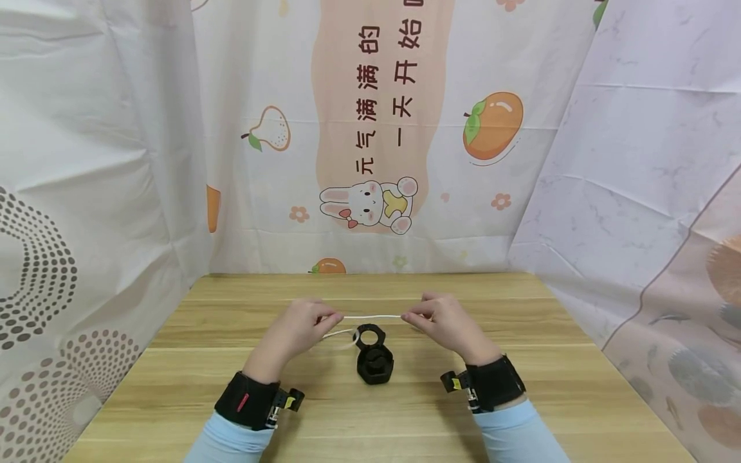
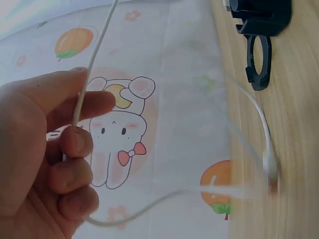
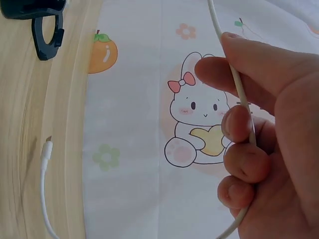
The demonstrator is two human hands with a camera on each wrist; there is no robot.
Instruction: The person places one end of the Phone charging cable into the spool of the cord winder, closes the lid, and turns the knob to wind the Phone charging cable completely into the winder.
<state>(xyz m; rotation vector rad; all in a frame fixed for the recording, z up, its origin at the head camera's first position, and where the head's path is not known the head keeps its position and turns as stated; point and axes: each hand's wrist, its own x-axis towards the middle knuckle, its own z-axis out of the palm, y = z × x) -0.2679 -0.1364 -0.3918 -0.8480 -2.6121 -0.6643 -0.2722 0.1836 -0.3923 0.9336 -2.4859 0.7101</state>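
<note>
A thin white cable (image 1: 373,316) is stretched almost straight between the two hands, above the table. My left hand (image 1: 303,325) pinches it between thumb and fingers, and in the left wrist view the cable runs down through the curled fingers (image 2: 75,174). From there a loose end hangs with a blurred white plug (image 2: 270,167). Opposite, my right hand (image 1: 446,321) grips the cable the same way. A slim white plug with a metal tip (image 3: 47,149) shows at the lower left of the right wrist view. Between and below the hands lies a black hexagonal holder with a ring (image 1: 375,363).
The wooden table (image 1: 324,418) reaches back to a white printed curtain (image 1: 249,206) with a rabbit and fruit. More curtains hang at the left (image 1: 104,161) and right (image 1: 648,161). Each wrist wears a black band with a small camera (image 1: 295,399).
</note>
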